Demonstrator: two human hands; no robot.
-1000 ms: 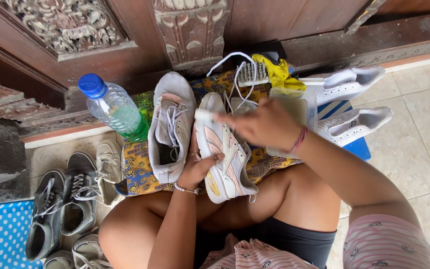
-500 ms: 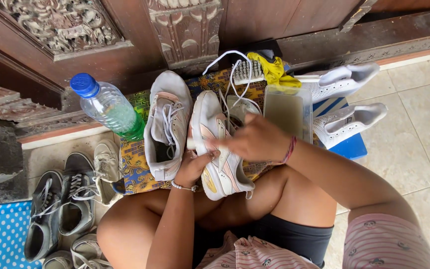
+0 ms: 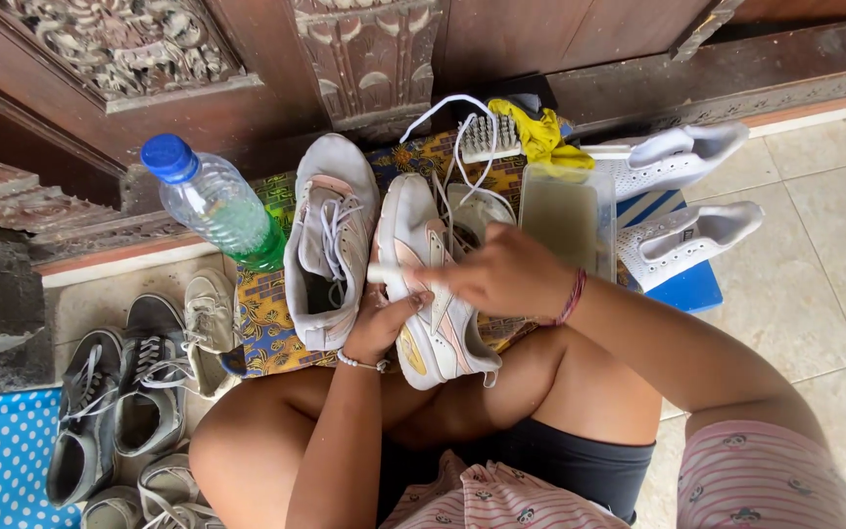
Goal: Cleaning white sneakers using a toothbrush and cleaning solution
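A white and pink sneaker (image 3: 433, 323) rests on my knee over a patterned cloth (image 3: 266, 323). My left hand (image 3: 384, 318) grips its side from below. My right hand (image 3: 501, 274) lies across the top of the shoe, closed on a small white brush handle (image 3: 389, 274) that pokes out to the left. The matching sneaker (image 3: 330, 240) lies beside it on the cloth, laces loose. Which part of the brush touches the shoe is hidden by my fingers.
A plastic water bottle (image 3: 212, 201) with a blue cap stands left of the cloth. A clear container (image 3: 560, 216), a scrub brush (image 3: 492, 137) and a yellow rag (image 3: 540, 137) sit behind. Two white shoes (image 3: 687, 196) lie right; dark sneakers (image 3: 119, 392) lie left. A carved wooden door (image 3: 364, 49) is ahead.
My right hand has slid a little down and left across the sneaker with the brush. The left hand keeps its grip on the shoe.
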